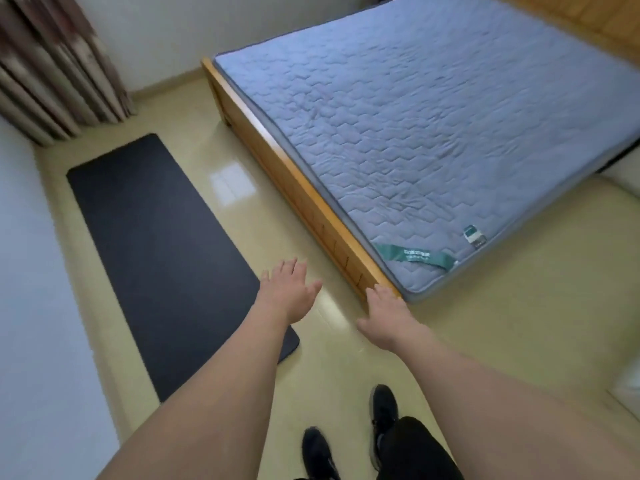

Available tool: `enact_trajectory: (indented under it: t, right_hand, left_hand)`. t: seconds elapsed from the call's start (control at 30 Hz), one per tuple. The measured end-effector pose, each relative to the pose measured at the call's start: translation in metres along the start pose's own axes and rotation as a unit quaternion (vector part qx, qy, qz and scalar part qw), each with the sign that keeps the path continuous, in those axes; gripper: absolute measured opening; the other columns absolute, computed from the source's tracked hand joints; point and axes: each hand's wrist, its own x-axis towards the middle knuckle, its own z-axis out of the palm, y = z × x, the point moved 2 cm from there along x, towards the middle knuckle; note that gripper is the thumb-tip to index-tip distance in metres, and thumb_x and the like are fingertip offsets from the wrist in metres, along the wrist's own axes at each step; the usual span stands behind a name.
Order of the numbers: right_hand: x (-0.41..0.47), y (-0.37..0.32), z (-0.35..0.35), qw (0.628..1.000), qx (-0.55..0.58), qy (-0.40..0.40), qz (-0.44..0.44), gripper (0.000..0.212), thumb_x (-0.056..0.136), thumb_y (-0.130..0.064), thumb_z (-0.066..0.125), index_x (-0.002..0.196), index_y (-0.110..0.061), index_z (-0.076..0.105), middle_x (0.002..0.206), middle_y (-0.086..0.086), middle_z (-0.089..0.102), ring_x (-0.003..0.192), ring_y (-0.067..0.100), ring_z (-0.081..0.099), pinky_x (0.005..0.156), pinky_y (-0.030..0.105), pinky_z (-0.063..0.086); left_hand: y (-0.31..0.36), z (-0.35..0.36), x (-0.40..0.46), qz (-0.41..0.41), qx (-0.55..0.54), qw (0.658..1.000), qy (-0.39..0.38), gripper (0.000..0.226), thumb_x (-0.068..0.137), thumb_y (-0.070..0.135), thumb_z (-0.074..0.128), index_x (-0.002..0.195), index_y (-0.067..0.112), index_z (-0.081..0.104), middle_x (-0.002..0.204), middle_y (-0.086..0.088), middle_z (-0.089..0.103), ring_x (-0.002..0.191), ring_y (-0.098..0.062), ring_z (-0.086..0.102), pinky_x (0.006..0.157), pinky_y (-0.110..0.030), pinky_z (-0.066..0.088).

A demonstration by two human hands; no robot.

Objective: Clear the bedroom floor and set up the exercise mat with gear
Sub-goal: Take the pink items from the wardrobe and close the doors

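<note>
So the black exercise mat (166,258) is rolled out flat on the tan tile floor (485,341), running along the left wall between it and the bed's wooden frame (294,188). Nothing sits on it. Both hands are out in front, empty, fingers spread: left hand (289,294) over the mat's near right edge, right hand (389,317) close to the frame's corner. Blue quilted mattress (433,133) is bare, curtain (59,64) hangs far left, black shoes (382,414) below.
</note>
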Motion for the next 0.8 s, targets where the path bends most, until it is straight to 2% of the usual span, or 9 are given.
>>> enact_trajectory:
  t: [0.13, 0.2, 0.33, 0.47, 0.63, 0.8]
  right_hand:
    - [-0.014, 0.070, -0.038, 0.995, 0.062, 0.056, 0.059, 0.070, 0.092, -0.041, 0.049, 0.148, -0.008, 0.024, 0.156, 0.014, 0.023, 0.145, 0.029, 0.020, 0.119, 0.043, 0.018]
    - [-0.017, 0.105, -0.058, 0.989, 0.087, 0.081, 0.084, 0.069, 0.091, -0.041, 0.049, 0.148, -0.008, 0.026, 0.156, 0.014, 0.023, 0.145, 0.027, 0.019, 0.119, 0.042, 0.018]
    - [-0.028, 0.205, -0.083, 0.974, 0.150, 0.108, 0.133, 0.069, 0.095, -0.038, 0.047, 0.151, -0.009, 0.021, 0.160, 0.010, 0.018, 0.148, 0.025, 0.015, 0.120, 0.040, 0.015]
    - [-0.047, 0.319, -0.107, 0.961, 0.183, 0.107, 0.179, 0.066, 0.095, -0.038, 0.049, 0.148, -0.006, 0.027, 0.155, 0.013, 0.028, 0.145, 0.027, 0.023, 0.118, 0.038, 0.022]
    - [-0.071, 0.474, -0.148, 0.937, 0.193, 0.130, 0.261, 0.058, 0.092, -0.039, 0.050, 0.138, -0.005, 0.040, 0.146, 0.016, 0.042, 0.136, 0.029, 0.037, 0.112, 0.038, 0.031]
    - [-0.089, 0.587, -0.176, 0.905, 0.242, 0.148, 0.319, 0.062, 0.093, -0.037, 0.049, 0.144, -0.006, 0.033, 0.150, 0.015, 0.036, 0.138, 0.030, 0.033, 0.114, 0.038, 0.028]
  left_hand:
    - [0.083, -0.023, 0.023, 0.073, 0.055, 0.996, 0.012, 0.066, 0.102, 0.054, 0.024, 0.157, 0.020, 0.011, 0.165, 0.000, 0.004, 0.152, -0.022, -0.001, 0.121, -0.052, 0.003]
    - [0.127, -0.030, 0.036, 0.100, 0.063, 0.993, 0.018, 0.064, 0.102, 0.053, 0.025, 0.156, 0.021, 0.014, 0.165, 0.000, 0.007, 0.151, -0.021, 0.000, 0.121, -0.051, 0.002]
    - [0.250, -0.027, 0.070, 0.175, 0.120, 0.977, 0.013, 0.065, 0.102, 0.053, 0.026, 0.156, 0.020, 0.014, 0.164, -0.002, 0.010, 0.151, -0.023, 0.003, 0.121, -0.051, 0.002]
    - [0.381, -0.010, 0.102, 0.233, 0.160, 0.959, -0.014, 0.065, 0.102, 0.052, 0.026, 0.156, 0.019, 0.011, 0.165, -0.002, 0.007, 0.151, -0.023, 0.002, 0.121, -0.050, 0.001]
    - [0.557, 0.004, 0.133, 0.312, 0.164, 0.936, -0.023, 0.064, 0.102, 0.051, 0.027, 0.156, 0.018, 0.015, 0.163, -0.004, 0.014, 0.150, -0.024, 0.008, 0.121, -0.049, 0.005]
    - [0.704, 0.014, 0.158, 0.392, 0.197, 0.898, -0.042, 0.064, 0.103, 0.050, 0.028, 0.156, 0.016, 0.015, 0.163, -0.005, 0.016, 0.150, -0.024, 0.011, 0.121, -0.049, 0.006]
